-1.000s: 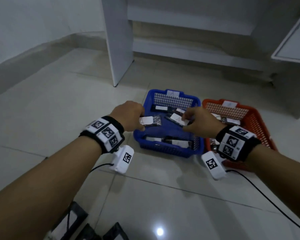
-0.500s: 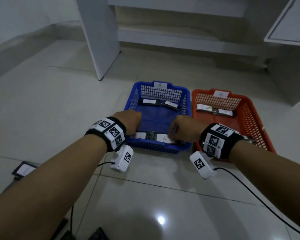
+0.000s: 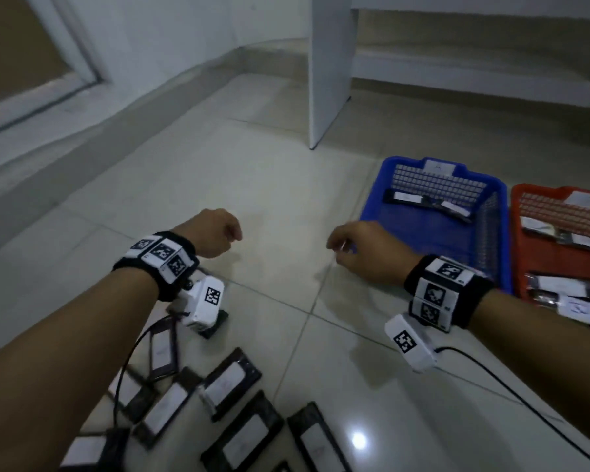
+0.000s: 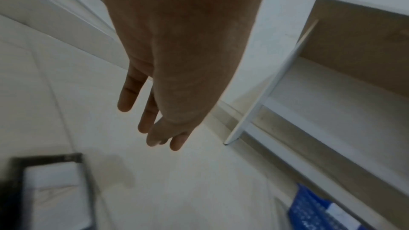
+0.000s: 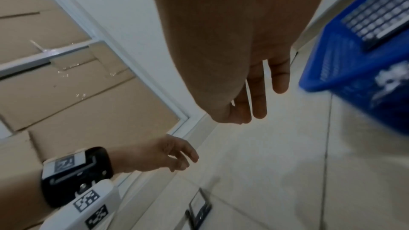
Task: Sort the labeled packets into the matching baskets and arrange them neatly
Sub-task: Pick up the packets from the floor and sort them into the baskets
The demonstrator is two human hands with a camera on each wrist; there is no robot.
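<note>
Both hands hover empty above the floor tiles, left of the baskets. My left hand point(image 3: 215, 233) has its fingers relaxed and hanging down, also seen from its own camera point(image 4: 155, 120). My right hand point(image 3: 358, 247) is likewise relaxed, with straight fingers point(image 5: 258, 97), just left of the blue basket point(image 3: 406, 172). That basket holds dark packets with white labels point(image 3: 406, 198) at its far end. The orange basket point(image 3: 521, 195) to its right holds several labelled packets point(image 3: 559, 291). Several more dark packets with white labels point(image 3: 230, 383) lie on the floor below my left arm.
A white shelf panel point(image 3: 327, 69) stands upright behind the baskets. A low wall ledge point(image 3: 82, 137) runs along the left. Wrist-camera cables point(image 3: 511, 393) trail across the tiles near me. Cardboard shows behind a white frame point(image 5: 77, 85).
Both hands have let go of the packets they held at the blue basket and moved back left, empty. The head view has swung left and down, bringing the floor packets into sight.
</note>
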